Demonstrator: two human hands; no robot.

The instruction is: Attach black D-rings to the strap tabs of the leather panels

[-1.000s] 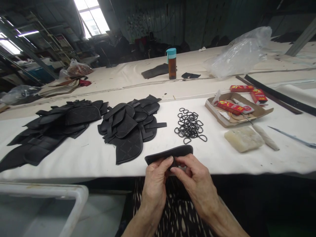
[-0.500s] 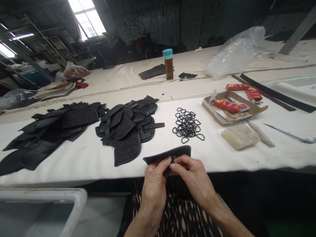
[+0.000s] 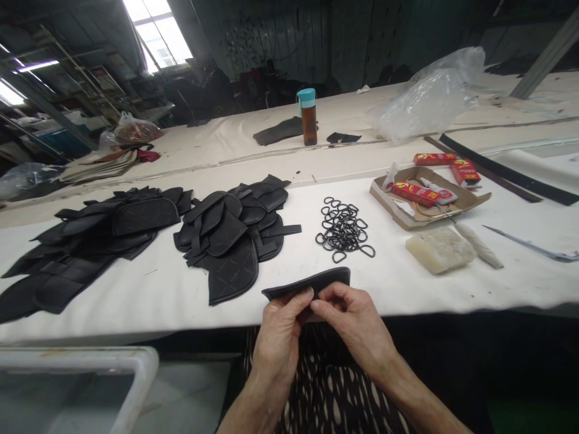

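Observation:
A black leather-like piece with a rounded, bound edge (image 3: 330,278) is held at the table's front edge. My left hand (image 3: 283,328) is closed on its near side, thumb on top. My right hand (image 3: 355,319) is also closed, thumb and fingertips pinched at the middle of the same piece, close to the left thumb. Whatever small part lies between the fingertips is hidden. Just beyond lies a heap of black D-rings (image 3: 344,229). To the left is a pile of similar black stitched pieces (image 3: 233,271), and farther left a second pile (image 3: 140,217).
At the right are a cardboard tray (image 3: 398,220) with red boxes, a yellowish wax-like block (image 3: 438,250), a wrapped tool (image 3: 479,246) and a pointed metal tool (image 3: 529,242). A bottle (image 3: 309,123) stands farther back. A white frame (image 3: 145,367) is at lower left.
Both hands stay on the black piece with almost no movement. The left wrist has shifted slightly left, and the dark bit between the fingertips shows less.

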